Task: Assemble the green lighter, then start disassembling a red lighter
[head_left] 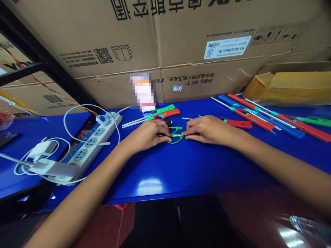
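Observation:
My left hand (153,135) is closed in a pinch on a green lighter casing (177,140) lying low over the blue table. From the other side my right hand (204,130) pinches the same casing near its guard loop; its fingertips hide any small part there. A second green piece (176,128) shows just behind. Beside the left fingers is the yellow and black end of something (169,122). Behind the left hand lie a green stick lighter (165,109) and an orange-red one (168,113) with metal barrels. A red lighter (239,123) lies partly behind the right hand.
Several red, blue and green stick lighters (269,117) lie at the right, before a yellow-taped box (292,86). A power strip (88,148) with white cables and chargers stands left. A blurred phone (144,93) leans on the large carton (181,41). The table's front edge (155,199) is near.

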Motion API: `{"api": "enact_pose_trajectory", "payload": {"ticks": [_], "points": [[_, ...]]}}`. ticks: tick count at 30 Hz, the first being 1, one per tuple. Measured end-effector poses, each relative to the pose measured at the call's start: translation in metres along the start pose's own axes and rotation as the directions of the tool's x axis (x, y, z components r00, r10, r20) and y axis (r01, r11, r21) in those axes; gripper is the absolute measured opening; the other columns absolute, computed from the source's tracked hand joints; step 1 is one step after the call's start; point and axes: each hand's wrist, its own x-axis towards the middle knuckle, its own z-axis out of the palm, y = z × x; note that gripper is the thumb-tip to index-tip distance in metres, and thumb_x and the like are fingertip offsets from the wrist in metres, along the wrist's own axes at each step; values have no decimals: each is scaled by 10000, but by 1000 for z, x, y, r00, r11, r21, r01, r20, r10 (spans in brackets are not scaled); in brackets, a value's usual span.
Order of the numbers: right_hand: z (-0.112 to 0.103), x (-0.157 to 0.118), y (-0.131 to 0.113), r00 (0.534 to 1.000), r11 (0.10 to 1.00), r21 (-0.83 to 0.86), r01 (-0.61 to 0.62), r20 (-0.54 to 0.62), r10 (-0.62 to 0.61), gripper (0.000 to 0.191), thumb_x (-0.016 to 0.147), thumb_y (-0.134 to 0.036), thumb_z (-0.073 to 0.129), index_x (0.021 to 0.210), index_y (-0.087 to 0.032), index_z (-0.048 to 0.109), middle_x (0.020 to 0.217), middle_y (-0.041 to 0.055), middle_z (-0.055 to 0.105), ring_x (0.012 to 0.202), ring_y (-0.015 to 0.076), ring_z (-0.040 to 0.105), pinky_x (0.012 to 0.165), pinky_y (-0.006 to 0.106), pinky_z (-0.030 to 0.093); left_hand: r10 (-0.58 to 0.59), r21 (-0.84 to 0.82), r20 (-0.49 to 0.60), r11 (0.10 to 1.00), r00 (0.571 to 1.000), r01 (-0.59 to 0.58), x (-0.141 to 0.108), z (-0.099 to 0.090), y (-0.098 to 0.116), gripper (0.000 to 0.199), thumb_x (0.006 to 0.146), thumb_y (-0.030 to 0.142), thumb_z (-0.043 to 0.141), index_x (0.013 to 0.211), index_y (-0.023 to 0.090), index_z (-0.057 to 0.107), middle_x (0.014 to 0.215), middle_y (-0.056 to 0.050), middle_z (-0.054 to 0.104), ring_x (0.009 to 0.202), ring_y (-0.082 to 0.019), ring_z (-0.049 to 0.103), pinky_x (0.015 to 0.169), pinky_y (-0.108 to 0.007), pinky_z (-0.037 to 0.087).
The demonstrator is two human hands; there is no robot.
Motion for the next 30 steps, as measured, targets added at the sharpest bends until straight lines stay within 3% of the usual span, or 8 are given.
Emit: {"api": "enact_pose_trajectory", "payload": {"ticks": [6,12,18,25,30], "points": [[-3,1,0,999,999,40,-3,53,1,223,1046,-255,663,1166,-275,850,1043,44,802,894,210,731,785,344,496,-9,42,20,999,1000,8,-1,0,1,122,1014,278,749,1047,211,846,1037,-63,812,973,-212,769,954,-356,580],[-3,5,4,987,956,246,-160,55,151,182,953,-256,771,1121,-275,837,982,23,835,838,209,748,749,336,487,-47,92,0,995,999,46,-1,1,2,186,997,315,779,1133,194,815,1075,-81,810,991,-229,767,925,-365,585],[-3,3,5,993,980,166,-112,60,103,122,993,-269,738,1068,-244,832,1056,48,826,947,238,763,828,364,521,9,91,18,996,1000,-11,-1,1,1,149,1025,302,739,1073,198,833,1068,-66,796,996,-209,751,950,-349,573],[3,2,-3,999,999,19,-51,-6,51,305,1037,-285,705,1335,-261,769,1252,75,794,1086,262,765,890,358,545,-13,74,24,997,1000,11,-1,1,3,127,1020,246,738,1050,173,838,1048,-63,790,985,-204,742,944,-339,564],[5,2,0,1000,999,38,0,13,0,241,1071,-290,666,1262,-244,806,1151,62,772,1021,221,750,892,345,546,-2,75,23,997,1000,0,-1,1,1,139,1028,262,731,1035,180,843,1038,-63,788,968,-201,738,929,-338,561]]}}
